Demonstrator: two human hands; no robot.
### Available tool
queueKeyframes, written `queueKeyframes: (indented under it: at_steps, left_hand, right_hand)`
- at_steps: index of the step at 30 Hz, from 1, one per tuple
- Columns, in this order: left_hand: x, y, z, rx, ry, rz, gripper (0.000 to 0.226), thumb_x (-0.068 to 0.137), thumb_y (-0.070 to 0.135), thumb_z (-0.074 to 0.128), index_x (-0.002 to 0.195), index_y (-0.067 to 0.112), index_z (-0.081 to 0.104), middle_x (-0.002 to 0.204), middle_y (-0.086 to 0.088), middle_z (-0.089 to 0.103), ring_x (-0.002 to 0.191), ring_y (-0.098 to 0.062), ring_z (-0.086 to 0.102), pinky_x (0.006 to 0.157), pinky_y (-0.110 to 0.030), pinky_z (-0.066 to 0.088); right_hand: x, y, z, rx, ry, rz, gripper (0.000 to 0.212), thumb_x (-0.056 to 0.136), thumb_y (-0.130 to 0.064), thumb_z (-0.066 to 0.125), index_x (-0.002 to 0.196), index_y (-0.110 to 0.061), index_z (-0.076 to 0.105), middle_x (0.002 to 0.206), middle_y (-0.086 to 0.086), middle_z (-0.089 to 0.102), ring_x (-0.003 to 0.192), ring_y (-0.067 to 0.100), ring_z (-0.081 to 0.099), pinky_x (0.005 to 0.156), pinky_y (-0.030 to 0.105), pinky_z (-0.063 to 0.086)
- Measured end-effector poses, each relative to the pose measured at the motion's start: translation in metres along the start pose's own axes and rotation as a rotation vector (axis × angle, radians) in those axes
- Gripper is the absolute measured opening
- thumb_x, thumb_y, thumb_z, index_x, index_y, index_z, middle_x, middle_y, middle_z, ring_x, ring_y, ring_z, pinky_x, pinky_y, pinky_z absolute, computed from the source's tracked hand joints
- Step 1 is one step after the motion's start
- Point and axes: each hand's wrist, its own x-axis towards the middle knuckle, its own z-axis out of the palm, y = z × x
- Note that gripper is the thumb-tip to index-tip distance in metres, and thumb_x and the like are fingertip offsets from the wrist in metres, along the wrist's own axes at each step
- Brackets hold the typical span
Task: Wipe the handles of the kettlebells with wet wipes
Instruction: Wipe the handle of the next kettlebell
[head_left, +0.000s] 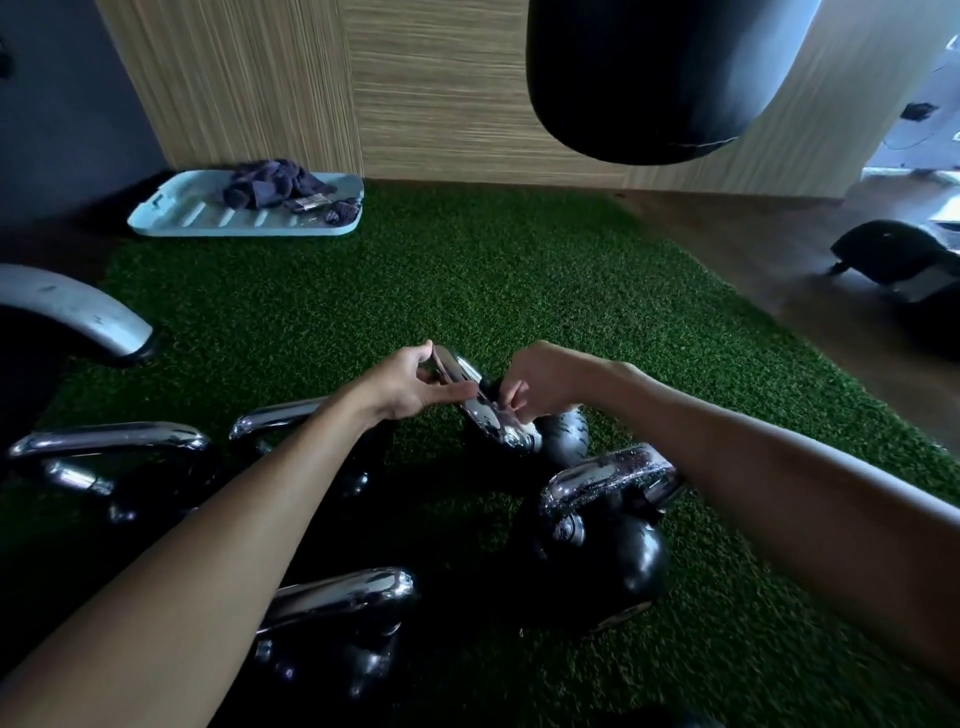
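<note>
- Kettlebell (563, 436) under work lies tipped on the turf (519, 270), between both outstretched hands, its chrome handle (491, 423) pointing away.
- Left hand (410, 387) grips the handle's far end; right hand (540, 384) pinches its middle with curled fingertips; a wipe beneath them is not discernible.
- Judged heavy and rigid; wet chrome is likely slippery, so steady the handle, not the round body.
- Neighbouring kettlebell (613, 525) stands just beside the right forearm.

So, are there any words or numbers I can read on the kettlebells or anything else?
No text here can be read.
Kettlebells: no numbers or brand show on them.
Small tag on the dark cloth in the blue tray: too small and blurred to read.
</note>
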Motion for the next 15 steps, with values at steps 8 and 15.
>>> queueKeyframes:
  at_steps: [8,15]
  left_hand:
    - [0.0,-0.001,-0.004,0.081,-0.011,0.014,0.132,0.048,0.074,0.078,0.158,0.02,0.03,0.153,-0.008,0.049,0.142,-0.025,0.043,0.12,-0.043,0.031]
    - [-0.001,0.0,-0.002,0.065,-0.014,-0.01,0.118,0.062,0.063,0.08,0.158,0.019,0.029,0.156,-0.01,0.045,0.144,-0.028,0.04,0.119,-0.046,0.026]
  right_hand:
    - [0.008,0.011,0.007,-0.016,-0.131,-0.009,0.033,0.089,-0.002,0.069,0.122,-0.009,0.071,0.097,-0.019,0.065,0.054,-0.022,0.052,0.051,-0.001,0.035]
    - [0.003,0.025,0.005,0.241,-0.205,0.02,0.033,0.088,-0.008,0.075,0.12,-0.015,0.071,0.114,0.007,0.074,0.065,0.008,0.058,0.055,0.016,0.046]
